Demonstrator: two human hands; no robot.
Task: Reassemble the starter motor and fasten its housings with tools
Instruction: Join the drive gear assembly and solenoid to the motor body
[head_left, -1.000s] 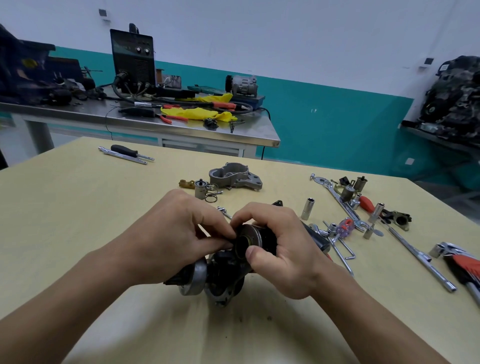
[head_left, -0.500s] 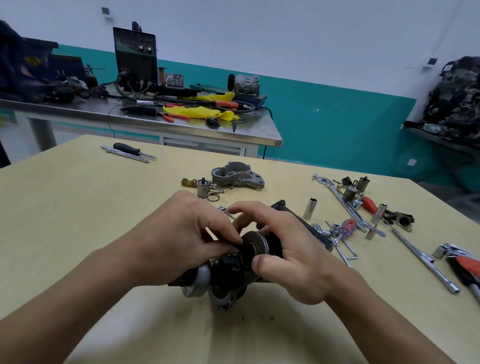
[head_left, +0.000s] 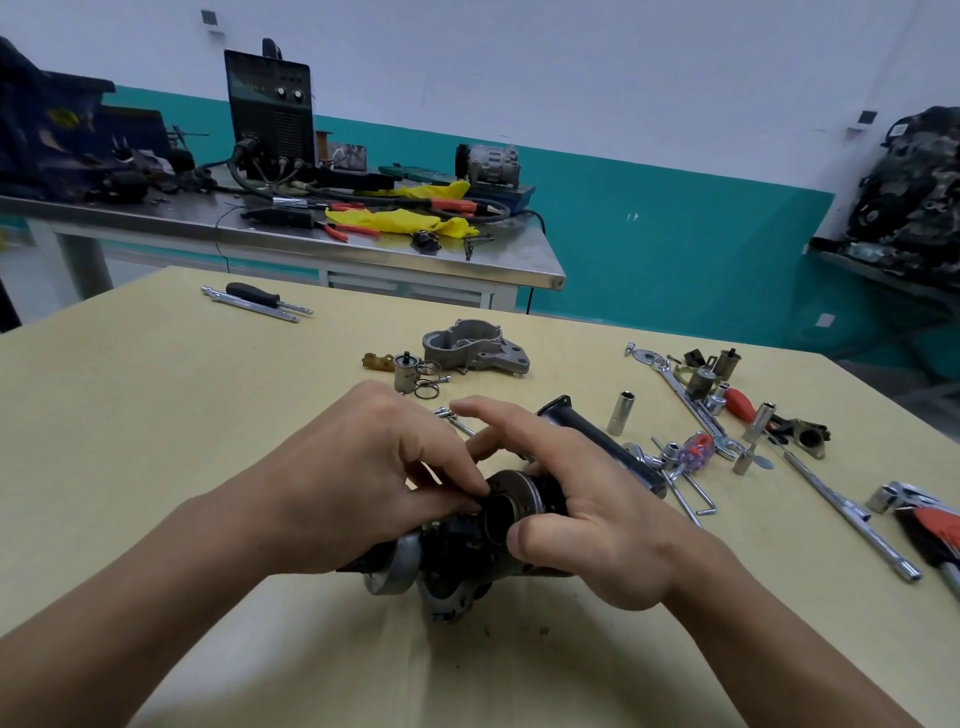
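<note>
The dark starter motor body (head_left: 457, 556) lies on the yellow table (head_left: 156, 415) in front of me, its round end cap (head_left: 511, 501) facing me. My left hand (head_left: 358, 467) pinches at the rim of that end cap with thumb and forefinger. My right hand (head_left: 582, 509) grips the motor from the right, thumb on the cap's lower edge, index finger lifted. A black cylindrical housing (head_left: 602, 441) lies just behind my right hand. A grey cast aluminium housing (head_left: 475, 345) sits further back, with a small solenoid part (head_left: 405, 371) and spring rings (head_left: 428, 382) beside it.
Sockets (head_left: 621, 413), wrenches, a long T-bar (head_left: 852, 512) and red-handled tools (head_left: 935, 530) are scattered on the right of the table. A black screwdriver (head_left: 260, 296) lies far left. A steel bench (head_left: 363, 249) with a welder stands behind.
My right index finger has lifted off the motor and my left fingers have shifted on the end cap's rim. The motor has stayed in place.
</note>
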